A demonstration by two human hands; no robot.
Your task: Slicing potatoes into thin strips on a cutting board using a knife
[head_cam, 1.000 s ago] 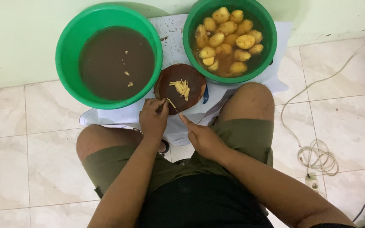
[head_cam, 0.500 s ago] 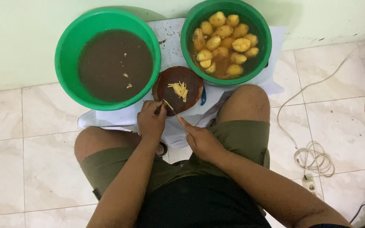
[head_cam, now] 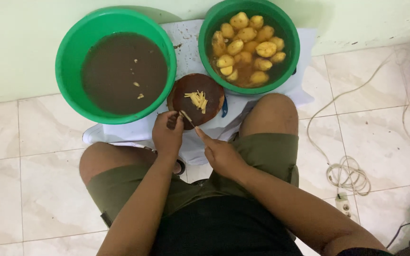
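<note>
From the head view, the left hand [head_cam: 168, 135] is closed, its fingers [head_cam: 174, 124] curled around a small pale piece of potato [head_cam: 184, 115] that shows just above the fingertips. The right hand [head_cam: 220, 154] is also closed, gripping a knife [head_cam: 190, 122] whose thin dark blade points up and left toward the piece, with the tip just beside the left fingers; whether the blade touches the piece I cannot tell. Right above the fingers of both hands is a small round brown bowl [head_cam: 181, 97] holding thin yellow potato strips [head_cam: 198, 100]. Further up and to the left of the left fingers stands a big green basin [head_cam: 69, 52] full of brown water, with a few pale bits floating. Up and to the right of the right fingers is a second green basin [head_cam: 290, 45] with peeled yellow potatoes [head_cam: 245, 47] in water. The bowl and basins rest on a white cloth [head_cam: 129, 132]. Far right of the right hand, a white cable [head_cam: 347, 173] lies on the tiled floor [head_cam: 29, 189].
</note>
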